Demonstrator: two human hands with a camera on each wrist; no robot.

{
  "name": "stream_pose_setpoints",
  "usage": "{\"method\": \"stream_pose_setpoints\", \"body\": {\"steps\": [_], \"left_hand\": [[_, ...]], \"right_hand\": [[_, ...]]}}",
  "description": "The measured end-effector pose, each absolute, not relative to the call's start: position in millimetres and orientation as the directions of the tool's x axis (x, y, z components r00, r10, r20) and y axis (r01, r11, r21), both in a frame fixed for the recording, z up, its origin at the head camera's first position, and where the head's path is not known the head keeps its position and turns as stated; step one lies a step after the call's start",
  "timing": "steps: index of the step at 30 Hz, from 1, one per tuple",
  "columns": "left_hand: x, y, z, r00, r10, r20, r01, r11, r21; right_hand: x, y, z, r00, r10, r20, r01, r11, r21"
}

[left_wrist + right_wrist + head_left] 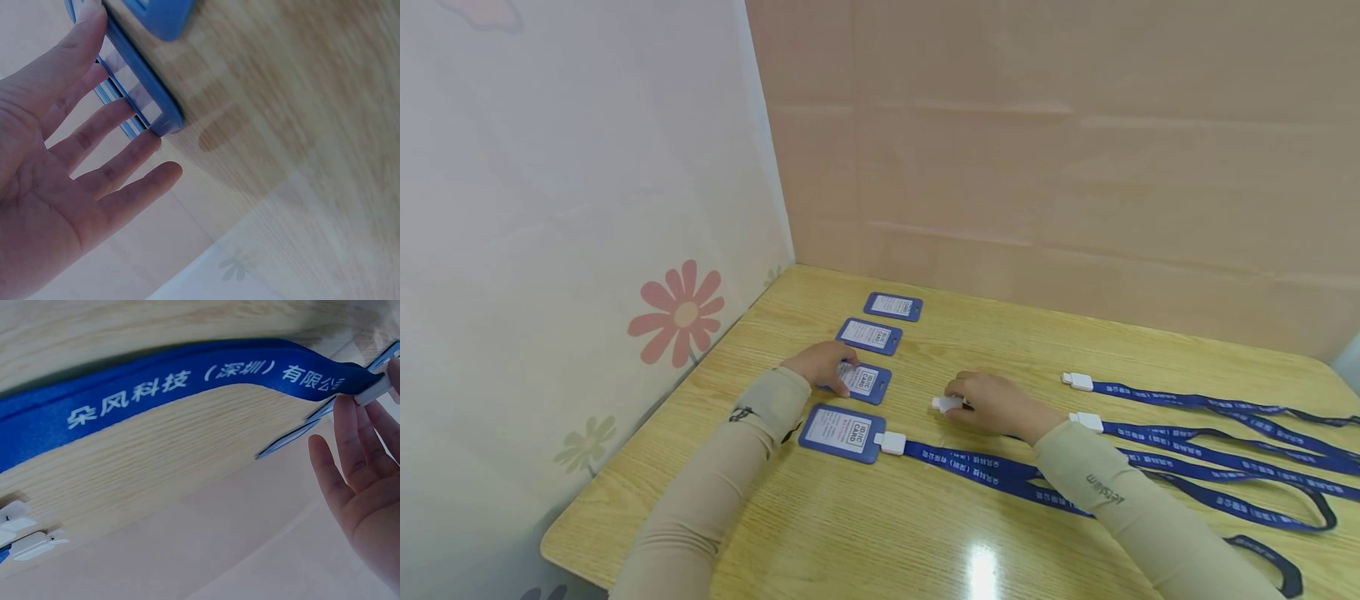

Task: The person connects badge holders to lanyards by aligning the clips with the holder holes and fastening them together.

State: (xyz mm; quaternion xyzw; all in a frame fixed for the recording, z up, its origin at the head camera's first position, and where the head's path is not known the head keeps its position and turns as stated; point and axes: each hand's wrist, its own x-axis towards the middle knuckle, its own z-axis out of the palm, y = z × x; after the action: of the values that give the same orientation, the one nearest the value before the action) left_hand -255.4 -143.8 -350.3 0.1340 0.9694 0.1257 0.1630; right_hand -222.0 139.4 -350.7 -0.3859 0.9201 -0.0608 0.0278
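Note:
My left hand [820, 364] holds a blue ID card holder [872, 382] by its left end, thumb at the near edge and fingers at the far edge. In the left wrist view the other fingers of that hand [69, 162] spread along the holder's side [147, 94]. To the right, my right hand [996, 400] pinches the white clip [947, 404] of a blue lanyard. The right wrist view shows the printed strap [187, 384] running from this clip [374, 391]. A gap separates clip and holder. Nearer me, another card holder [838, 432] has a lanyard clip [891, 443] attached.
Two more card holders [868, 335] [893, 306] lie in the row behind. Lanyards with white clips [1080, 381] [1086, 422] are spread over the right side of the wooden table [820, 533]. A patterned wall [587, 250] borders the left, a brown one [1037, 167] the back.

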Motion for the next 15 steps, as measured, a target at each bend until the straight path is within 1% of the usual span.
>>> {"method": "stream_pose_setpoints", "body": {"steps": [6, 7, 15], "left_hand": [[-257.6, -144.3, -351.3, -0.906, 0.303, -0.297, 0.216, 0.932, 0.291], [-257.6, -144.6, -350.9, -0.905, 0.314, -0.288, 0.232, 0.930, 0.286], [-256.5, -143.0, -349.1, -0.907, 0.298, -0.298, 0.209, 0.932, 0.296]], "right_hand": [[-221.8, 137.1, -352.1, -0.700, -0.714, -0.003, -0.708, 0.694, -0.129], [-222.1, 136.6, -352.7, -0.701, -0.713, -0.007, -0.707, 0.696, -0.130], [-222.4, 133.8, -354.1, -0.699, -0.715, -0.014, -0.708, 0.695, -0.127]]}}
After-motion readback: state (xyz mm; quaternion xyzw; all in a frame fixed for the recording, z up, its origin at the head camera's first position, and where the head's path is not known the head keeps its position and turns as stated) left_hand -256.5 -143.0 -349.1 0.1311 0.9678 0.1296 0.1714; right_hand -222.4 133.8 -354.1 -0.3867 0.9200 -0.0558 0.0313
